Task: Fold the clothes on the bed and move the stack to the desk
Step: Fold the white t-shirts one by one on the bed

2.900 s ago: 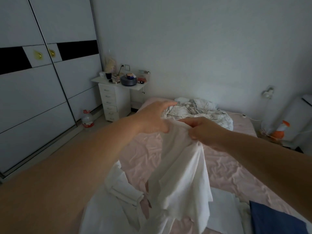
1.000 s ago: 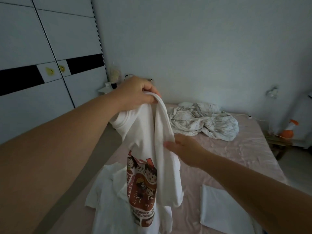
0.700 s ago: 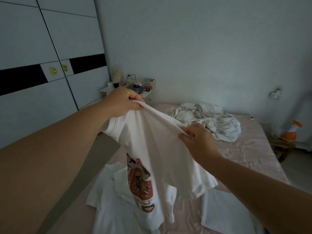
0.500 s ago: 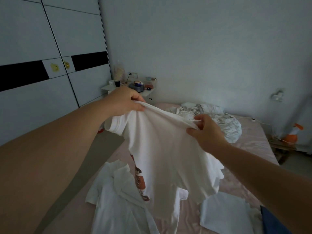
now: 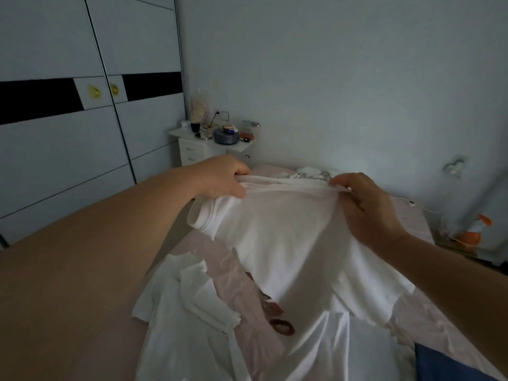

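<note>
Stretching between both grips, white T-shirt (image 5: 288,237)

Print on held white T-shirt (image 5: 288,237) mostly hidden; only reddish-brown fragments visible at lower hem. Crumpled bedding (image 5: 310,173) largely concealed behind shirt's top edge. Dark blue garment (image 5: 450,365) cut off by bottom-right frame edge. Small items on table (image 5: 211,134) too small to identify. Orange object (image 5: 474,233) at right blurred.
</note>
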